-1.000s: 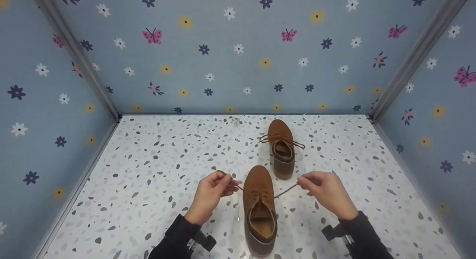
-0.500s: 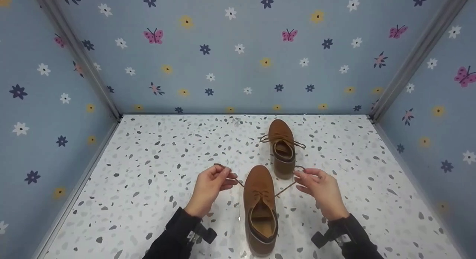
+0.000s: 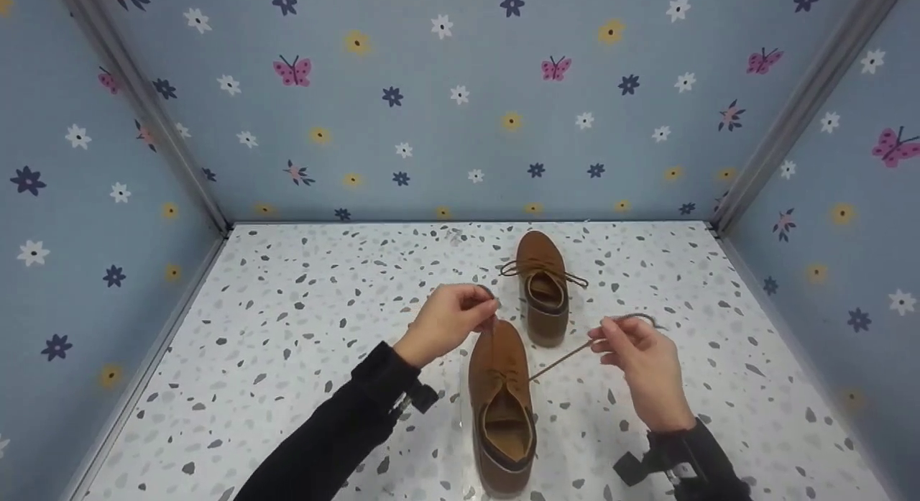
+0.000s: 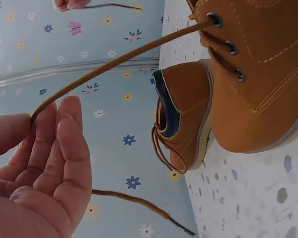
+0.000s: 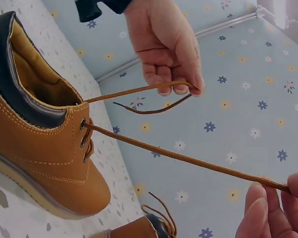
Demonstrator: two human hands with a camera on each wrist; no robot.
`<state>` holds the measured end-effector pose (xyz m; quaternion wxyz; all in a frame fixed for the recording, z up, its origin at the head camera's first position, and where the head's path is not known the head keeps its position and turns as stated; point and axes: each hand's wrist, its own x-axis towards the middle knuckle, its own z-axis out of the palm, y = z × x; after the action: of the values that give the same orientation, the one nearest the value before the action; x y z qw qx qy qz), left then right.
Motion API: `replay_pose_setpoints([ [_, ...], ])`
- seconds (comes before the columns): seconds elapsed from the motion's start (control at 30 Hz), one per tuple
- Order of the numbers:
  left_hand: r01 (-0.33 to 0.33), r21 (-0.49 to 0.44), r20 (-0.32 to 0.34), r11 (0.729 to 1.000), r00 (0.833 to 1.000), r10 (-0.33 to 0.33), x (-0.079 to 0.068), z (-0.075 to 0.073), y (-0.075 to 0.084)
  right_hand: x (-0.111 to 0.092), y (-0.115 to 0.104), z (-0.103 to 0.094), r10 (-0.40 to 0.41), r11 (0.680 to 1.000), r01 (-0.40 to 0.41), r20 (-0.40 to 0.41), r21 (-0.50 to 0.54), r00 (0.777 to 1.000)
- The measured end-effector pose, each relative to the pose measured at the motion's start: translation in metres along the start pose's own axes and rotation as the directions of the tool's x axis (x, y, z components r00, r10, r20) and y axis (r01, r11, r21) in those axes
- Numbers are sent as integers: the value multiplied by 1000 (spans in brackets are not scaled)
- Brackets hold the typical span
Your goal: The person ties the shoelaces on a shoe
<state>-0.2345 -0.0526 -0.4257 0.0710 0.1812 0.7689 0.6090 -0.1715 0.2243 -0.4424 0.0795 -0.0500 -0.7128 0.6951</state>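
A tan lace-up shoe [image 3: 509, 354] with a dark padded collar stands on the floor, toe pointing away. My left hand [image 3: 447, 321] pinches one end of its shoelace [image 4: 124, 60] between thumb and fingertips, raised over the toe. From there the lace runs taut to the top eyelet, and its dark-tipped tail hangs below the hand. Out to the shoe's right, my right hand [image 3: 643, 371] pinches the other lace end [image 5: 179, 156], drawn straight from the opposite eyelet. A short tail curls above that hand in the head view. No knot shows between the two laces.
The matching shoe [image 3: 548, 325], its laces tied in a bow, stands farther off, slightly right. White speckled floor [image 3: 323, 328] lies under both. Blue flowered panels [image 3: 460, 127] rise at the back and both sides, joined by grey corner posts [image 3: 790, 120].
My left hand has moved right and away from me, from beside the near shoe to over its toe. The right hand shifted left, then back out to the right. Both shoes stay put.
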Motion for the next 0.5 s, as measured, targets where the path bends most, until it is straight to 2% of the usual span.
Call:
replay_pose_setpoints([
  [0.1,-32,137,81,990,997,21,13,7,12,-3,-6,-1,-80,997,80,-28,-18,996],
  [0.2,-104,271,166,957,984,60,22,21,22,-5,-10,-4,-157,987,154,-48,-49,986],
  [0.3,-191,363,261,912,960,97,27,39,27,-5,-12,-7,-194,976,188,-46,-110,980],
  [0.43,-290,457,374,841,920,114,31,60,24,-2,-11,-9,-174,973,167,-33,-158,984],
  [0.5,-318,492,406,811,907,109,32,65,19,0,-8,-11,-158,973,152,-24,-171,987],
])
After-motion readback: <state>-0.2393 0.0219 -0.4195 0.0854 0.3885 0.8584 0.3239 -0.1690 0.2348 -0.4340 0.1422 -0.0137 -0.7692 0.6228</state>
